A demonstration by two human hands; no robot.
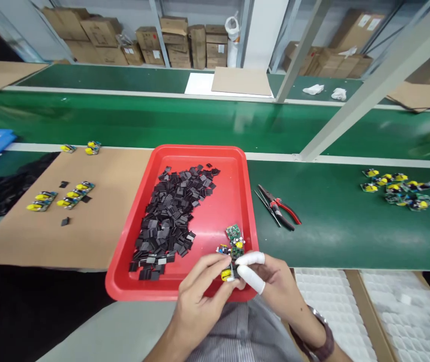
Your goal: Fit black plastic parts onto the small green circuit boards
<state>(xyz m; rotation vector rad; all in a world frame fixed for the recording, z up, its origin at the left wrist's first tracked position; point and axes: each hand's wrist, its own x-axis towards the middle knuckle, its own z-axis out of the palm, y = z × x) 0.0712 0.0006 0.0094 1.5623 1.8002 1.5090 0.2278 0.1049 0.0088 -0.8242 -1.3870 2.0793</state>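
Over the near right corner of a red tray (215, 201), my left hand (205, 286) pinches a small circuit board with a yellow component (226, 274). My right hand (267, 279), with white finger cots on two fingers, closes on the same board's right side. A dark piece, perhaps a black plastic part, shows at those fingertips, mostly hidden. Just beyond the hands, other small circuit boards (233, 233) lie in the tray. Many flat black plastic pieces (173, 211) are heaped along the tray's left side.
Pliers (278, 206) and tweezers (267, 207) lie right of the tray. Finished-looking boards (399, 187) cluster at far right; more boards (75, 195) sit on cardboard (105, 231) at left. A slanted post (350, 113) rises from the bench. White trays (328, 306) stand below right.
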